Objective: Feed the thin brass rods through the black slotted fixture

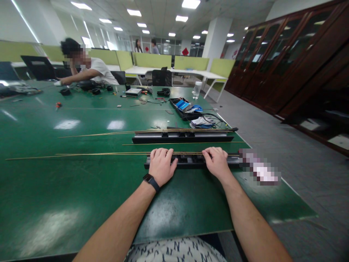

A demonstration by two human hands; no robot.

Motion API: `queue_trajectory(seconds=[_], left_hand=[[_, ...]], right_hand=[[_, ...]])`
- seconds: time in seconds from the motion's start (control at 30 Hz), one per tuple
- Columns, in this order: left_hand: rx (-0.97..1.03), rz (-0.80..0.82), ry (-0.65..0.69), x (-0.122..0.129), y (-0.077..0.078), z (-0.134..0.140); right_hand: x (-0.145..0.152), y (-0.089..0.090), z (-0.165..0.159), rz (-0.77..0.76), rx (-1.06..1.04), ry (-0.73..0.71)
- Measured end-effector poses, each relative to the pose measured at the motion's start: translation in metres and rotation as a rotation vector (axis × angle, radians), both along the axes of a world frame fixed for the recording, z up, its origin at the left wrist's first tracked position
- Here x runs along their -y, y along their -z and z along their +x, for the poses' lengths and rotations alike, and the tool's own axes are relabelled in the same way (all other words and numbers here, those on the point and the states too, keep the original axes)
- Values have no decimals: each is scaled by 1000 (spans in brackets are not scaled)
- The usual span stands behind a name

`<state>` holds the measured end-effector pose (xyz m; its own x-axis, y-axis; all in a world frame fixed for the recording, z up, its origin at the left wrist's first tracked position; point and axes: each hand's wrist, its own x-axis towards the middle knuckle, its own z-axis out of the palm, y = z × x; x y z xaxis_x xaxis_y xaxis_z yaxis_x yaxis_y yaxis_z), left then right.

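A long black rail lies crosswise on the green table in front of me, with dark blocks along its channel. Thin brass-coloured rods run along its top and stick out far to the left. My left hand rests over the rail's left part, fingers laid across the rods and thumb apart. Further right, my right hand pinches at a rod between thumb and index finger, its other fingers bent over the rail. The fingertips of both hands are partly hidden. Behind, a second black rail carries more rods.
One loose rod lies between the rails. A blurred pinkish object sits by the right end. Behind are a black tray, gloves and a clear cup. A person leans on the table's far left.
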<state>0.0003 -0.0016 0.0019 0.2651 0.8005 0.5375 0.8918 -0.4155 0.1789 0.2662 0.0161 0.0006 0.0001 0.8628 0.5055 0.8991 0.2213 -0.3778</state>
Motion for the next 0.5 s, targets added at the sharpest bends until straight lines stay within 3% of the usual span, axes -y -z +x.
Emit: queue_trajectory(seconds=[0.5], left_hand=[[2,-8,-6,0,-1,1]], right_hand=[[-1,2,1,19,12,0]])
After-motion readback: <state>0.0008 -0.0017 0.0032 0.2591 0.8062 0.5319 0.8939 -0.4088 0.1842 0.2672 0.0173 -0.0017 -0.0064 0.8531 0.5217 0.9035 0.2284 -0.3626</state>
